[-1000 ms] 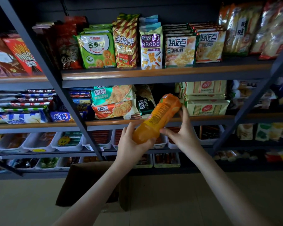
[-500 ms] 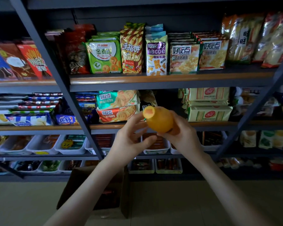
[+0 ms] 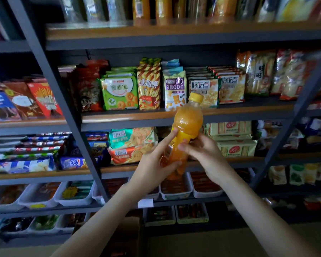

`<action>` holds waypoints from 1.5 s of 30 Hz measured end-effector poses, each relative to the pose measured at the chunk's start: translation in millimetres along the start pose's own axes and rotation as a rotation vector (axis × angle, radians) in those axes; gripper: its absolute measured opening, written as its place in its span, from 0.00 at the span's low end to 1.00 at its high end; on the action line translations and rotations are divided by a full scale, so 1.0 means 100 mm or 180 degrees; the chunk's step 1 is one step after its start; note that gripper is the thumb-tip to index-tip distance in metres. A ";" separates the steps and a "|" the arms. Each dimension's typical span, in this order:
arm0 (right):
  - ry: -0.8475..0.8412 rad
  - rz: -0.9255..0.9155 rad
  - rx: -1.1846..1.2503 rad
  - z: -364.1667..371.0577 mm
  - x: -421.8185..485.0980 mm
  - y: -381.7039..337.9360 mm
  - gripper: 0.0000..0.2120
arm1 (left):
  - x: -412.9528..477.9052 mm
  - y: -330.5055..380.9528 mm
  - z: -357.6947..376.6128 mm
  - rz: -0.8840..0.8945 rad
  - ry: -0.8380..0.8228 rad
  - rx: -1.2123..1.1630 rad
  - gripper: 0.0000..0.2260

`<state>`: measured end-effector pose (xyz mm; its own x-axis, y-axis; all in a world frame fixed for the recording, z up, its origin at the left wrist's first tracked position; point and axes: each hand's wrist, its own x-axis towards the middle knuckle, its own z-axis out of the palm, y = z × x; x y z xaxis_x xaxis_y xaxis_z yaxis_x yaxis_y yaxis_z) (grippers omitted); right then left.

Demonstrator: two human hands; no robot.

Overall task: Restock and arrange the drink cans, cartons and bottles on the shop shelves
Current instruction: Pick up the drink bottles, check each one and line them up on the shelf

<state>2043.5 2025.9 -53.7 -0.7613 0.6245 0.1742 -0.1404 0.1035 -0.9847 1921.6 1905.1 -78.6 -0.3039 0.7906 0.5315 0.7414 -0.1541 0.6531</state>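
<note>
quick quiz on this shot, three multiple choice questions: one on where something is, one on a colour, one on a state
1. Where is the orange bottle? A on the floor B held by the left hand and right hand C in a white tray
2. What colour is its cap? A yellow B blue C white
3. How is the bottle oriented? A cap down B lying flat C cap up, slightly tilted
Answers: 1 B, both hands grip its lower half. 2 A, the cap shows plain yellow. 3 C, the cap sits above both hands, leaning a little right.
</note>
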 end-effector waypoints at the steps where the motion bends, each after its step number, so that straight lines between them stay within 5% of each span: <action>1: 0.0004 -0.0059 -0.0104 -0.03 0.05 -0.09 0.23 | 0.11 0.01 -0.04 0.0137 -0.0004 0.0046 0.39; 9: 0.0650 -0.1438 -0.0426 -0.59 0.43 -1.10 0.25 | 1.34 0.61 -0.33 0.1433 -0.0128 0.0558 0.29; 12: 0.1123 -0.2115 -0.0746 -0.94 0.67 -1.54 0.27 | 1.83 0.86 -0.38 0.1744 0.0297 0.1133 0.27; 18: 0.1410 -0.2730 -0.0752 -1.73 1.29 -2.10 0.25 | 2.87 1.14 -0.28 0.1430 0.0903 0.1581 0.26; 24: 0.1333 -0.2436 -0.0783 -2.28 2.17 -2.23 0.26 | 3.92 1.11 -0.06 0.0901 0.1094 0.1890 0.35; 31: 0.1252 -0.1670 -0.1171 -2.58 2.91 -2.16 0.25 | 4.51 0.94 0.06 0.0594 0.0704 0.2514 0.41; 37: 0.1166 -0.1096 -0.1519 -2.64 3.22 -2.31 0.24 | 4.60 0.87 0.14 0.0598 0.0648 0.2481 0.37; 45: 0.1467 -0.0927 -0.3218 -2.46 3.08 -2.38 0.41 | 4.46 0.75 -0.25 0.0912 0.0578 0.2837 0.34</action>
<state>1998.3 2384.4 232.5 -0.4501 0.6773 0.5820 0.4579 0.7346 -0.5007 1827.1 2231.2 221.1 -0.0726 0.6773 0.7322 0.9625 0.2400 -0.1266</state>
